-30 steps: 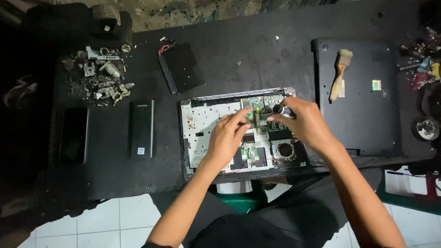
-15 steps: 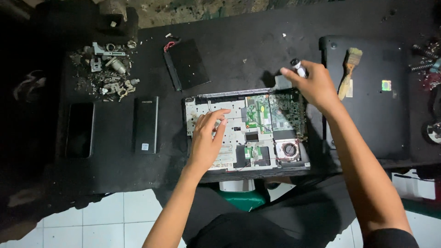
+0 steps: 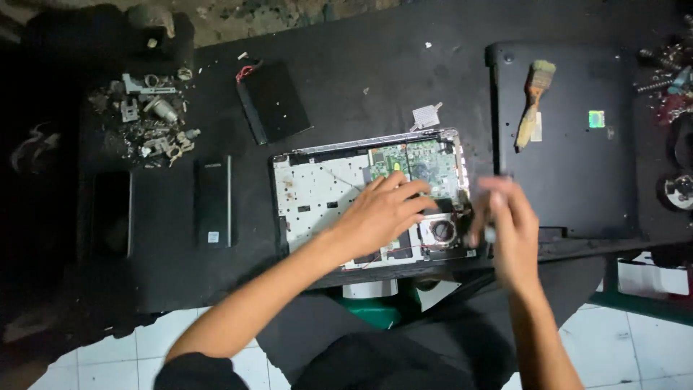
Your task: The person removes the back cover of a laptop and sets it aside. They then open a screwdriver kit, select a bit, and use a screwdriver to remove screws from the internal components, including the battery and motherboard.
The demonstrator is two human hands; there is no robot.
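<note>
Black workbench (image 3: 361, 79): left hand (image 3: 382, 213) flat, open on opened laptop (image 3: 325, 195); blurred right hand (image 3: 509, 224), grip unclear

The opened laptop (image 3: 317, 195) lay flat near the front edge of the dark worktop (image 3: 361, 87), its pale inner frame exposed. A green circuit board (image 3: 426, 159) filled its far right corner, with a round fan (image 3: 442, 231) below it at the near right. Thin wires ran along the near edge. The left hand (image 3: 382, 213) rested flat across the middle, partly covering the board.
</note>
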